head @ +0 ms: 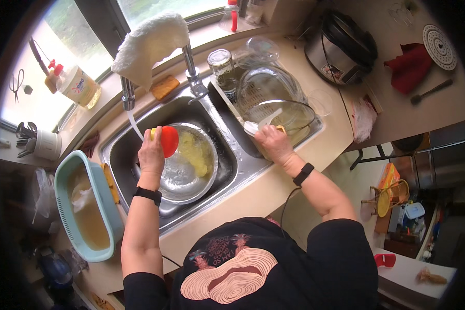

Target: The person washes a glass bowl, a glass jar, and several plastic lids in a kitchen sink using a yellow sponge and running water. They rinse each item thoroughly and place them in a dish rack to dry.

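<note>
My left hand grips a red and yellow kitchen item over the left sink basin, beside the stream of water from the faucet. Below it, a round metal bowl holds water and a yellowish, soft-looking mass. Over the near side of the right basin, my right hand is closed around something largely hidden by the fingers; a white spoon-like piece and a yellowish piece show beside them. A glass lid and clear glassware lie just beyond that hand.
A light blue tub of cloudy water stands left of the sink. An orange sponge, a detergent bottle and a utensil holder line the window side. A glass jar stands by the drainer; an electric cooker is at the right.
</note>
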`<state>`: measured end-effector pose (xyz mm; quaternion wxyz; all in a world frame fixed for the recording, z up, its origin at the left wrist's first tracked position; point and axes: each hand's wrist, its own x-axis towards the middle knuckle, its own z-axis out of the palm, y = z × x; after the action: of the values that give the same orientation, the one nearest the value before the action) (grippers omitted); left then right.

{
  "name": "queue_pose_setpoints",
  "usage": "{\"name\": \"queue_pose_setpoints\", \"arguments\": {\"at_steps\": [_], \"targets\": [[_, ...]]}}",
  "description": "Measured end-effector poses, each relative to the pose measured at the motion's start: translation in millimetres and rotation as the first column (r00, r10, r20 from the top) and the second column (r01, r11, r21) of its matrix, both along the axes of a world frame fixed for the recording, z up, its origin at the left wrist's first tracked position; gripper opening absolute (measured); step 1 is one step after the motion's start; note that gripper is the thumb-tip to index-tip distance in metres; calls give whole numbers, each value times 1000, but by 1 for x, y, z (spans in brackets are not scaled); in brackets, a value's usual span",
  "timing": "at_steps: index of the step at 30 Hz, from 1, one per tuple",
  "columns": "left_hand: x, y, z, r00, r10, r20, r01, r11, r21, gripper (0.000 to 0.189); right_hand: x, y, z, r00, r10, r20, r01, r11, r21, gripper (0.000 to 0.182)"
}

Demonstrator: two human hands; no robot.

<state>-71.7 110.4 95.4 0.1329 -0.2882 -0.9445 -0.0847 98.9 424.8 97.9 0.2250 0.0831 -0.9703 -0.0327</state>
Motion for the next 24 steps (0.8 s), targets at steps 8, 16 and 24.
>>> {"name": "queue_pose_setpoints", "arguments": {"at_steps": [8,16,24], "targets": [[3,4,14,999,50,18,-50,999,-10,42,2,-24,-31,971,-235,50,239,966,-94,11],[-5,-7,5,996,82,-20,-82,997,-7,39,24,-12,-33,985,-71,156,93,985,-142,24],[-10,-14,10,993,118,-17,-118,993,-5,40,55,20,31,937,-343,73,345,867,-358,46]]}}
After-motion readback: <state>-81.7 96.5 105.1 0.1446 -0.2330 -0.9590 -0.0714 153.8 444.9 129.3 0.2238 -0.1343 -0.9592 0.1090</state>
